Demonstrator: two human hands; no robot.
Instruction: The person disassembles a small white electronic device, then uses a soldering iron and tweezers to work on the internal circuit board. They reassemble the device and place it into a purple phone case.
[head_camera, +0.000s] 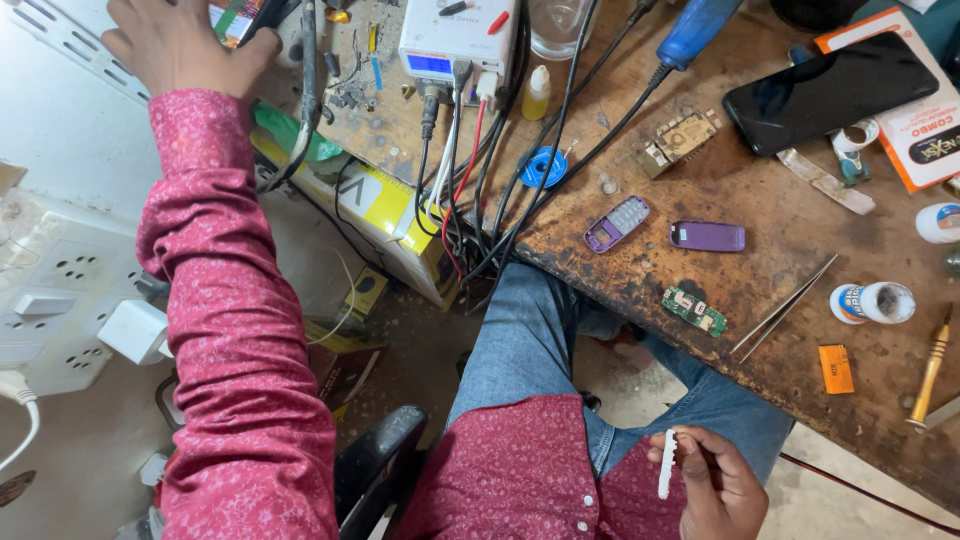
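White slim plastic strip (666, 463) being pinched in right hand (715, 485) over lap, left hand (180, 45) reaching, fingers curled, onto worn brown wooden bench (760, 270), grip unclear.

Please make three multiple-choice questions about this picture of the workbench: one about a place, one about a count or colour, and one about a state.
1. Where is the small green circuit board?
A. near the table's front edge, left of the tweezers
B. on top of the black phone
C. in the left hand

2. How many purple phone shell parts lie on the table?
A. one
B. two
C. four

3. What is the right hand doing?
A. resting flat and empty on the table
B. holding a thin white piece above the lap
C. gripping the blue-handled tool

Answers:
1 A: the board lies by the edge, beside the tweezers.
2 B: a keypad front and a plain back cover show.
3 B: the fingers are closed around the white piece, below the table edge.
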